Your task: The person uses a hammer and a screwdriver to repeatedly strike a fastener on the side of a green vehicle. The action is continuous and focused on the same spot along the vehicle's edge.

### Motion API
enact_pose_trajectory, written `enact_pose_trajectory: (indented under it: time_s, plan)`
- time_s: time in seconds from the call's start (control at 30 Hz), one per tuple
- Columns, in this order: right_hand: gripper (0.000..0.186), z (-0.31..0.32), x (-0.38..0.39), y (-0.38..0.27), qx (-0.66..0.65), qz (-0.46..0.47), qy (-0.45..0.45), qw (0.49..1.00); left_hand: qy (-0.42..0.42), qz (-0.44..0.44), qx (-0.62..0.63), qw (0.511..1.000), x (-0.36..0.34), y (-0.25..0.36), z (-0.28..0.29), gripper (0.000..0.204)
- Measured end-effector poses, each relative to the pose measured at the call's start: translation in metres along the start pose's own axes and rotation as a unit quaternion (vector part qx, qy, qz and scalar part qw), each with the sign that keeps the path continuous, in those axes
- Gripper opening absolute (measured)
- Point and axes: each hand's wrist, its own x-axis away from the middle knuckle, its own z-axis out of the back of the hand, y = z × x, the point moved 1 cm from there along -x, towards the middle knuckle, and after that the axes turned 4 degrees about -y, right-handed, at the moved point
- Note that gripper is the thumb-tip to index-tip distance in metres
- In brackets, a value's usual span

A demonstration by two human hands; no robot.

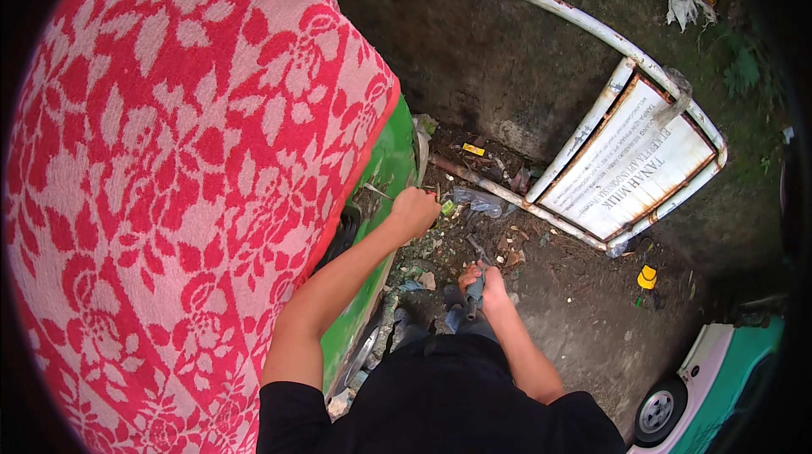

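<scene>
My left hand [414,214] is closed round a slim hand tool whose thin metal shaft [377,192] points left toward the green vehicle panel [391,145]. Most of its handle is hidden in my fingers; a small bit of red shows beside them. Lower and to the right, my right hand [489,285] grips a grey-blue, tube-shaped tool [475,292]. A narrow metal part sticks out at its far end, and a dark stub at its near end. Its exact kind is not plain. A red and pink floral blanket [194,158] covers most of the vehicle.
A rusty white pipe frame [584,14] with a white signboard [630,158] lies to the right. Litter and a yellow scrap [647,276] dot the dirt ground. A mossy wall [448,57] rises beyond. Another vehicle, teal and white [719,386], stands at lower right.
</scene>
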Motion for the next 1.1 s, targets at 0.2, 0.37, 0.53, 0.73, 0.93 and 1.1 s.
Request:
enact_pose_trajectory:
  time_s: [0.2,0.37,0.53,0.73,0.93,1.1]
  plan:
    - [0.031,-0.026,0.004,0.021,0.065,-0.155,-0.094,0.981,-0.017,0.005,0.003,1.000,0.001,0.001,-0.007,0.013]
    - [0.038,0.001,-0.003,-0.002,-0.038,-0.019,0.056,0.997,-0.019,0.013,-0.009,1.000,-0.003,-0.001,-0.007,0.014]
    - [0.032,-0.022,0.004,0.021,0.054,-0.163,-0.090,0.981,-0.043,0.039,-0.010,0.998,0.002,-0.003,-0.005,0.016]
    - [0.036,-0.003,-0.005,0.002,-0.031,-0.111,0.011,0.993,-0.038,0.028,-0.018,0.999,0.004,-0.003,0.006,0.011]
    - [0.037,-0.005,0.004,0.004,-0.023,-0.125,-0.053,0.991,0.087,0.004,0.027,0.996,0.008,0.003,0.017,0.007]
    - [0.032,-0.004,0.011,0.000,-0.019,-0.100,-0.081,0.991,0.160,0.008,0.088,0.983,0.015,0.008,0.035,0.016]
